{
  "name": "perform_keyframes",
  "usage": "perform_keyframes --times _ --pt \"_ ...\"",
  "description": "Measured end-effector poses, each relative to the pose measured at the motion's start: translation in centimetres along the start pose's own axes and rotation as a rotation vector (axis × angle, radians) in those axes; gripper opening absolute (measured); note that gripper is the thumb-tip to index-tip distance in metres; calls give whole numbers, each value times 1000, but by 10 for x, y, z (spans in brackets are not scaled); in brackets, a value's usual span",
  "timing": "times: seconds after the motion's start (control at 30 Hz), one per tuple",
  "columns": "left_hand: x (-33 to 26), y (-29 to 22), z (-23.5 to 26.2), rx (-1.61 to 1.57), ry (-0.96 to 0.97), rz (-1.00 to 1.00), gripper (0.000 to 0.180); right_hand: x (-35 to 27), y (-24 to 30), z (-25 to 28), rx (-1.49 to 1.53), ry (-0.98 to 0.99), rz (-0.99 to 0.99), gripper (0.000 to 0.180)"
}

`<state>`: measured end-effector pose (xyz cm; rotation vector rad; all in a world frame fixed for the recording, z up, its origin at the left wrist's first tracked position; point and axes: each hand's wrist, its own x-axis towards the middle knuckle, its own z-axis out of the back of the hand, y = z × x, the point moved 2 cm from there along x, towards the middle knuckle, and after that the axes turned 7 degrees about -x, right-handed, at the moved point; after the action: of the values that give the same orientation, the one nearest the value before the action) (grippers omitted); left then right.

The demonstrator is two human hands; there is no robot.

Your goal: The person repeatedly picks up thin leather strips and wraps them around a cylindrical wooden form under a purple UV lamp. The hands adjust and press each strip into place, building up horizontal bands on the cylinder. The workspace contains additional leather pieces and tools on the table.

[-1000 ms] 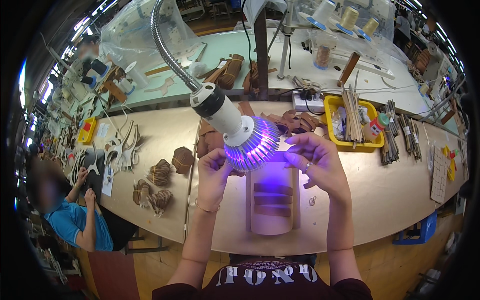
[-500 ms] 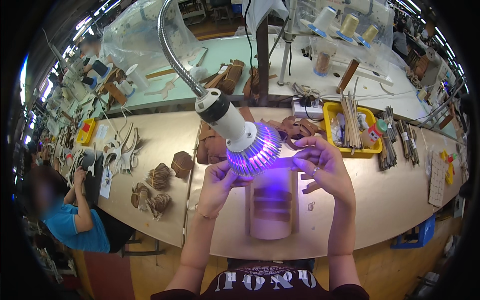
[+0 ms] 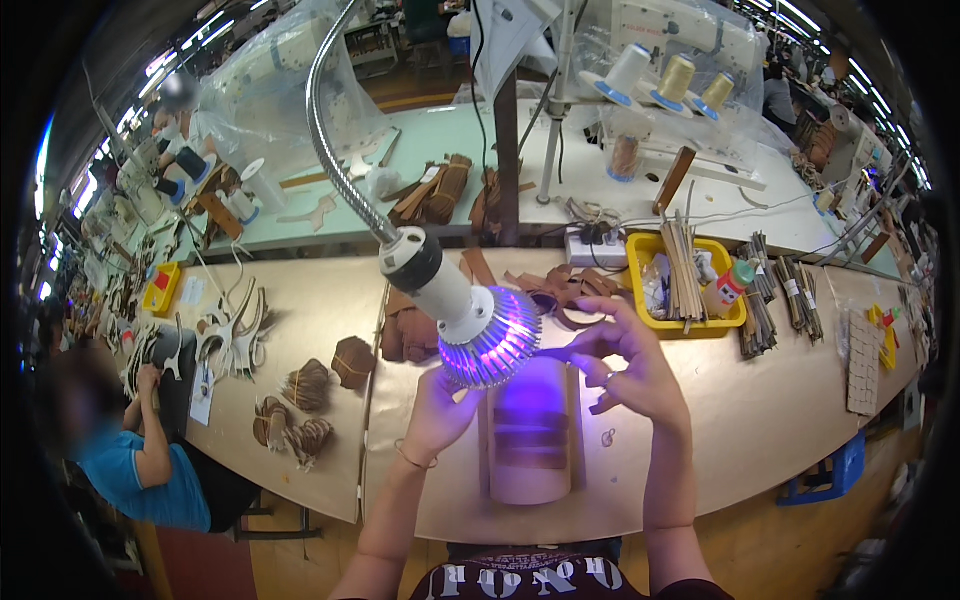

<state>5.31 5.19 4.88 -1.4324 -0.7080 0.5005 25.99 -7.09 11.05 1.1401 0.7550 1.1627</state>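
Observation:
Under a lamp (image 3: pixel 490 335) glowing violet, my right hand (image 3: pixel 635 370) pinches one end of a narrow brown strip (image 3: pixel 562 353) between thumb and fingertips. The strip runs left beneath the lamp head, where its other end is out of sight. My left hand (image 3: pixel 438 415) is raised just left of the strip; the lamp covers its fingertips, so its grip is hidden. Below both hands lies a pale curved block (image 3: pixel 530 487) on the table. Several brown bands (image 3: pixel 532 440) lie across this block, lit violet at their upper part.
Brown leather pieces (image 3: pixel 553 290) lie behind the lamp. A yellow tray (image 3: pixel 640 285) with sticks and a bottle (image 3: pixel 728 290) stands at the right. Tied brown bundles (image 3: pixel 307 385) sit at the left, near a co-worker in a blue shirt (image 3: pixel 150 490). A flexible metal lamp neck (image 3: pixel 325 150) arches overhead.
The view has shifted slightly, so the table sits lower in the picture. My left hand has moved a little right, its fingertips passing behind the lamp. The right hand keeps its pinch.

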Motion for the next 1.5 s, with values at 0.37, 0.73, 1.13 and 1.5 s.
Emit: perform_keyframes --times 0.37,0.73,1.13,1.5 --pt "10 -16 -49 217 54 -231 40 9 1 -20 -212 58 164 68" --pt "15 13 -53 -634 -181 169 24 -4 -41 -44 160 153 -114 51" --pt "7 -1 -15 -212 -171 21 13 -3 -14 0 -62 21 -169 20" --pt "-30 -21 -15 653 -365 -783 25 1 16 10 -868 -158 609 22"
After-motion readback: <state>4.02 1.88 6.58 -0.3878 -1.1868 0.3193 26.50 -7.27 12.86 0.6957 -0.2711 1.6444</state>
